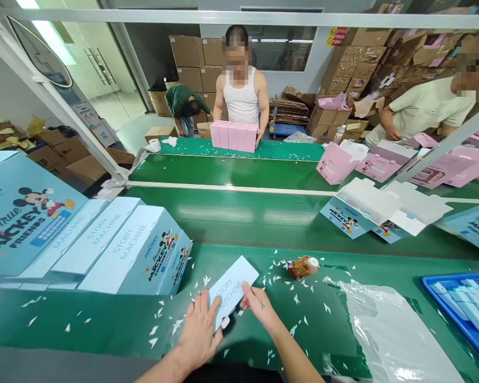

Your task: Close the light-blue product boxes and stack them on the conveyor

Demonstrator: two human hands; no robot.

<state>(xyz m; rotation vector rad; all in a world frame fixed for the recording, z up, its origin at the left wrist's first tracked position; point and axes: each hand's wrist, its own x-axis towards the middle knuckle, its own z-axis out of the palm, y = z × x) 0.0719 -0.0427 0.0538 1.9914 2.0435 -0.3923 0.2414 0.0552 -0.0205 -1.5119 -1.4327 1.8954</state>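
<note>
A small light-blue box (pixel 239 271) printed "STORY MACHINE" lies slantwise in front of me, just above the green work surface. My left hand (pixel 199 325) grips its near left end, fingers over the edge. On the right edge, my right hand (pixel 259 306) pinches the box with the thumb on top; its other fingers are partly hidden. A small white tab shows at the box's near end. To the left stand several blue story machine boxes (pixel 133 250) with Mickey pictures, side by side in a row.
White paper scraps litter the green table (pixel 115 324). A drink bottle (pixel 303 267) lies ahead right, near a clear plastic bag (pixel 399 324) and a blue tray (pixel 427 282) of pale-blue pieces. Open blue cartons (pixel 349 213) sit on the belt. Across it, a person holds pink boxes (pixel 234 136).
</note>
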